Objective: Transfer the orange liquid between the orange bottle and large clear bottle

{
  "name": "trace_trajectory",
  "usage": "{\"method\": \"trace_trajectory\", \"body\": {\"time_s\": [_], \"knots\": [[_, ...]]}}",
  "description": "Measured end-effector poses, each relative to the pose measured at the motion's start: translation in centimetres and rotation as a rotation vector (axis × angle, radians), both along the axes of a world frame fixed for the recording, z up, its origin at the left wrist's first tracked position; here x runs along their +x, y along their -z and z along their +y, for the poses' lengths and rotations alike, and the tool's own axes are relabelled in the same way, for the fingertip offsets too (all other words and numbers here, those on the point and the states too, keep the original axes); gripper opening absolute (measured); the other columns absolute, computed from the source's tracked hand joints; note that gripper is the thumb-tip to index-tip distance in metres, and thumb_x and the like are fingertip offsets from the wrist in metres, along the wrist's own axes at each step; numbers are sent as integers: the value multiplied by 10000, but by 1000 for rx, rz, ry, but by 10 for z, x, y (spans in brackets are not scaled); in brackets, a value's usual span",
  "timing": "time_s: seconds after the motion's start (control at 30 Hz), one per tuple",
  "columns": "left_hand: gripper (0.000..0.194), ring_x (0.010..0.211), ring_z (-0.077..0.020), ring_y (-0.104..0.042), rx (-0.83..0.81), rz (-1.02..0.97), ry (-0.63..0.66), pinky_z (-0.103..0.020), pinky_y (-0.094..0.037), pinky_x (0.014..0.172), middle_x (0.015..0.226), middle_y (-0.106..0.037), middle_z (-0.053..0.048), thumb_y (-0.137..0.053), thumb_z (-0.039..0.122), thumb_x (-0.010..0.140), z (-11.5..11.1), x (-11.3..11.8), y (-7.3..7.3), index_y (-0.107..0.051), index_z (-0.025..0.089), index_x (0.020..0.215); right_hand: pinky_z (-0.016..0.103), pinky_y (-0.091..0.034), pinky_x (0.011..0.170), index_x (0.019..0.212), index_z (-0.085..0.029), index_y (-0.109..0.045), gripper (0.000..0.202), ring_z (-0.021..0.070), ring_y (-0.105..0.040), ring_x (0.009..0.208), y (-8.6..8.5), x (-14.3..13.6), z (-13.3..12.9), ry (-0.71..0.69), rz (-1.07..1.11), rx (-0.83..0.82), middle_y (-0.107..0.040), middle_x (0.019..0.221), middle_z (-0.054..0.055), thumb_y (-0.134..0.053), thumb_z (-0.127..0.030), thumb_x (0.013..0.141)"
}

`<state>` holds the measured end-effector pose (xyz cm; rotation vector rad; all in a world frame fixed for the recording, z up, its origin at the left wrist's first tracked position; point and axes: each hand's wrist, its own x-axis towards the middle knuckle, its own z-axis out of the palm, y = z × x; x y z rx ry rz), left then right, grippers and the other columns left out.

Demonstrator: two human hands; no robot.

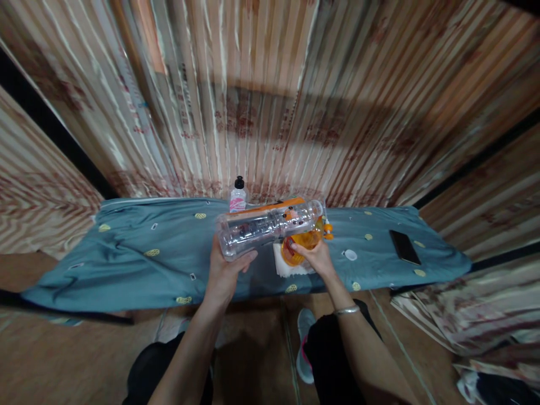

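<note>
My left hand (pixel 228 267) is wrapped around the base of a large clear plastic bottle (pixel 257 229). That bottle lies nearly level in the air, its neck pointing right and slightly up. My right hand (pixel 314 256) grips a bottle of orange liquid (pixel 293 251), which leans just below the clear bottle's neck. Where the two bottle mouths meet or overlap is hard to make out. Under the orange bottle a white cloth or tissue (pixel 284 267) lies on the table. Just right of it are a small orange object (pixel 329 229) and a white round cap (pixel 350 255).
A squeeze bottle with a black top (pixel 238 194) stands at the back, behind the clear bottle. Toward the right end of the blue-green covered table (pixel 169 275) lies a dark phone (pixel 404 247). A striped patterned curtain (pixel 261 124) hangs directly behind; dark poles flank the table.
</note>
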<state>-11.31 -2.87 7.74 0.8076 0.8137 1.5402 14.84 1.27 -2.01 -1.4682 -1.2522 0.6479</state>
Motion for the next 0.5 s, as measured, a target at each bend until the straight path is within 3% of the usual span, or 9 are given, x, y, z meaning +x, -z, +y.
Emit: {"method": "trace_trajectory", "body": {"time_s": [0.3,0.5], "knots": [[680,507,-79,-533,7,-62,2,-190,-328,404,762,-681,55,-973,170,440,6,0,6,-560,212,979,444,-655,946,1105,-226,-727,621,325,-801,1031,-7,5,0,-39,-30,-34,-846,1059,88,-959,-490,593],[663,502,-80,-536,15,-70,34,-199,-348,402,744,-676,59,-977,153,430,8,1,8,-588,199,965,505,-633,1002,1099,-225,-726,640,350,-791,1057,-8,13,-1,-100,-10,-39,-834,1110,98,-950,-514,573]]}}
